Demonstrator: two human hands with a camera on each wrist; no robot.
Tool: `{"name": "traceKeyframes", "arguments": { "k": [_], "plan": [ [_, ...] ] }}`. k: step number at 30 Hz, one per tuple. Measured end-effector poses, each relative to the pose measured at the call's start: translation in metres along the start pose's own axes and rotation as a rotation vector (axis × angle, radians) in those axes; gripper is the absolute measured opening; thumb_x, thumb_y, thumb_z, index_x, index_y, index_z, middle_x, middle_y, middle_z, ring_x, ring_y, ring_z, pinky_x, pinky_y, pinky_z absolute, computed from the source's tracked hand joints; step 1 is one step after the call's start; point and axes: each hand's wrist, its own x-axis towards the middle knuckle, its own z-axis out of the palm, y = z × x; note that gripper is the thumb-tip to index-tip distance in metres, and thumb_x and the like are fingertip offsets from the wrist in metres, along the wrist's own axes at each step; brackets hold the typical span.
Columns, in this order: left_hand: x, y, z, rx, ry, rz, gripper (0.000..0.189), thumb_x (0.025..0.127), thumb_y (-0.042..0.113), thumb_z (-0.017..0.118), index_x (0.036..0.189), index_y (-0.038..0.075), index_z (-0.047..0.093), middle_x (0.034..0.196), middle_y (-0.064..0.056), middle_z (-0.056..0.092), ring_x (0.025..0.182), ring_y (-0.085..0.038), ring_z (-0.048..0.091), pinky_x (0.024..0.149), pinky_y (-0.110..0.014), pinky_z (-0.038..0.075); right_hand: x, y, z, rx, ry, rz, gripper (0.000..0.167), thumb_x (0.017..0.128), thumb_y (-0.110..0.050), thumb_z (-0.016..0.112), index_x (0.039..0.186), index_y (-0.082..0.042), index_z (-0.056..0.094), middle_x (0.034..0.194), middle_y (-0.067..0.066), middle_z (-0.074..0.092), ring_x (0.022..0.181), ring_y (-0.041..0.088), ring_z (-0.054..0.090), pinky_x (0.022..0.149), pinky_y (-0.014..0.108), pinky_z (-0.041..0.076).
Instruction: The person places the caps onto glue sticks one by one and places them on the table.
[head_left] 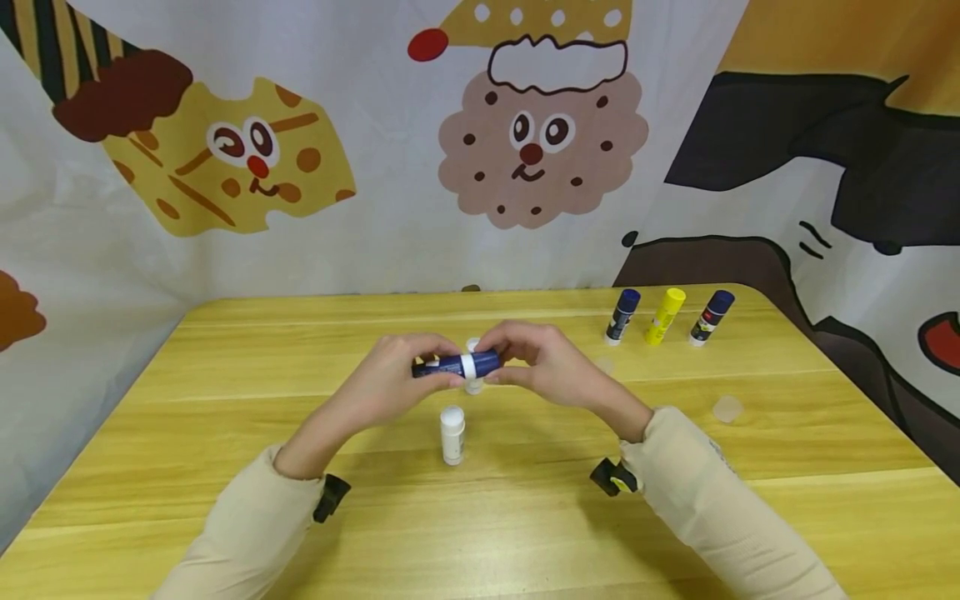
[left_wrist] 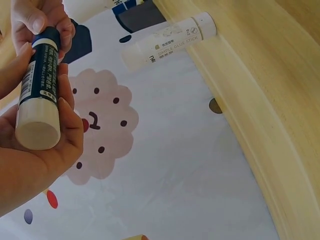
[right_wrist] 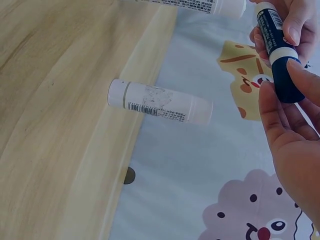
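A dark blue glue stick (head_left: 444, 367) lies level in the air between both hands, above the middle of the table. My left hand (head_left: 386, 379) grips its labelled body, with the thumb along the near side. At the other end, the thumb and fingers of my right hand (head_left: 558, 367) pinch the blue cap (right_wrist: 286, 82). A white band (right_wrist: 283, 54) shows between cap and label. Below the hands a white glue stick (head_left: 452, 437) stands upright. Another white glue stick (head_left: 473, 387) stands behind the held one, partly hidden by it.
Toward the back right stand a blue-capped glue stick (head_left: 622, 317), a yellow glue stick (head_left: 665, 317) and another blue-capped one (head_left: 711, 318). A pale round disc (head_left: 727, 409) lies nearer on the wooden table (head_left: 225, 467). Behind the table hangs a printed cloth (head_left: 375, 250).
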Motion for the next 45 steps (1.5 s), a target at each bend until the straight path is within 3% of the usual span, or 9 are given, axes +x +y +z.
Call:
{"name": "traceKeyframes", "arguments": {
  "k": [11, 24, 35, 45],
  "plan": [
    [-0.0016, 0.0015, 0.0009, 0.000, 0.004, 0.025, 0.024, 0.082, 0.015, 0.068, 0.103, 0.002, 0.066, 0.095, -0.006, 0.065, 0.078, -0.013, 0.058, 0.064, -0.025, 0.048, -0.0010, -0.0017, 0.0025, 0.025, -0.006, -0.013, 0.025, 0.079, 0.011, 0.063, 0.104, 0.006, 0.061, 0.101, 0.014, 0.060, 0.084, 0.020, 0.057, 0.078, 0.039, 0.050],
    [-0.0009, 0.0010, 0.0032, 0.012, 0.017, 0.053, 0.024, 0.081, 0.015, 0.070, 0.101, 0.002, 0.066, 0.095, -0.006, 0.065, 0.080, -0.013, 0.059, 0.065, -0.024, 0.049, -0.0011, -0.0013, 0.0046, 0.012, -0.007, 0.007, 0.025, 0.080, 0.009, 0.064, 0.104, 0.005, 0.061, 0.101, 0.013, 0.059, 0.083, 0.020, 0.057, 0.078, 0.040, 0.050],
    [-0.0014, 0.0032, 0.0048, 0.014, 0.026, 0.053, 0.023, 0.079, 0.011, 0.071, 0.100, 0.001, 0.066, 0.096, -0.008, 0.065, 0.081, -0.015, 0.060, 0.067, -0.026, 0.050, -0.0033, -0.0034, 0.0056, 0.028, -0.002, 0.020, 0.025, 0.079, 0.008, 0.065, 0.104, 0.005, 0.061, 0.101, 0.013, 0.060, 0.083, 0.020, 0.057, 0.076, 0.032, 0.050],
    [-0.0018, 0.0024, 0.0052, 0.021, 0.022, 0.070, 0.022, 0.079, 0.010, 0.071, 0.099, 0.001, 0.066, 0.096, -0.008, 0.065, 0.081, -0.014, 0.059, 0.068, -0.026, 0.050, -0.0039, -0.0011, 0.0073, 0.070, 0.000, 0.026, 0.024, 0.079, 0.008, 0.065, 0.103, 0.006, 0.062, 0.099, 0.013, 0.060, 0.081, 0.021, 0.058, 0.074, 0.038, 0.051]
  ]
}}
